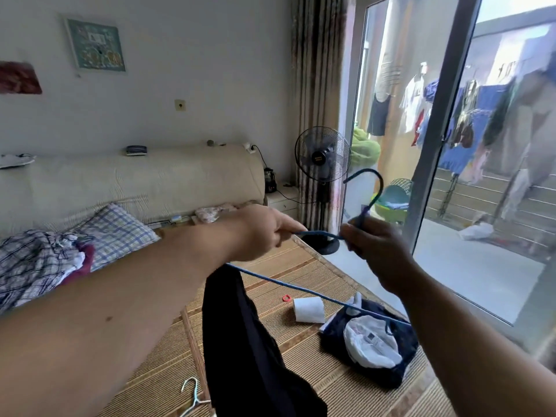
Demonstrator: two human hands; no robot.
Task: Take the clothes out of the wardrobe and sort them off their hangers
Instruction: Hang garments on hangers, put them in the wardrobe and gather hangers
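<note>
I see my left hand [264, 233] pinching one shoulder of the blue hanger [316, 288] while my right hand [373, 245] grips its neck below the hook, which curls up toward the window; the hanger's long bar slants from upper left down to lower right above the mat [316, 266]; a black garment [249, 341] droops from its left end.

We find open mat [301, 275] between toilet roll [309, 309] and pillow [117, 233]; folded dark garment [373, 344] and pale hanger [192, 395] obstruct the near area
</note>
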